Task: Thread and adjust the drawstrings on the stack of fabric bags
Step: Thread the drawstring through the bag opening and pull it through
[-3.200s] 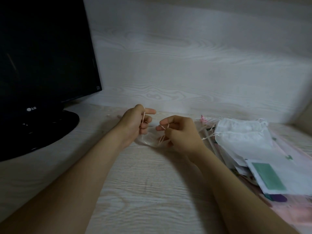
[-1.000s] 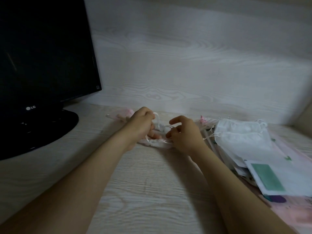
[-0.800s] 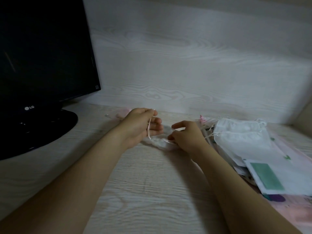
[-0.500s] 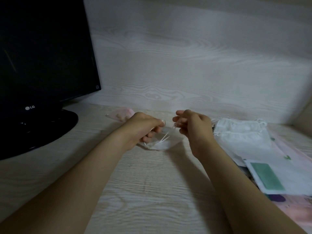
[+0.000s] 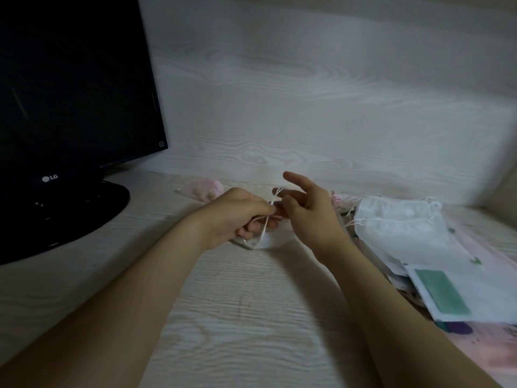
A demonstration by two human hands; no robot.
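A small white sheer fabric bag (image 5: pixel 265 242) lies on the desk under my two hands. My left hand (image 5: pixel 235 217) pinches its thin white drawstring (image 5: pixel 265 222), which runs down from my fingers to the bag's mouth. My right hand (image 5: pixel 307 211) is right beside it, thumb and a finger pinching the string's upper end, while the index finger points up and away. A stack of white fabric bags (image 5: pixel 400 225) with loose drawstring ends lies to the right.
A black monitor (image 5: pixel 70 107) on its round base (image 5: pixel 84 211) fills the left. A pink packet (image 5: pixel 204 189) lies behind my left hand. Flat packets, one with a green patch (image 5: pixel 442 295), lie at the right under the bags. A wood-grain wall (image 5: pixel 307 107) closes the back.
My right hand has lifted and spread its index finger, drawing the string's end up. My left hand closed in on the string. The bag stayed on the desk.
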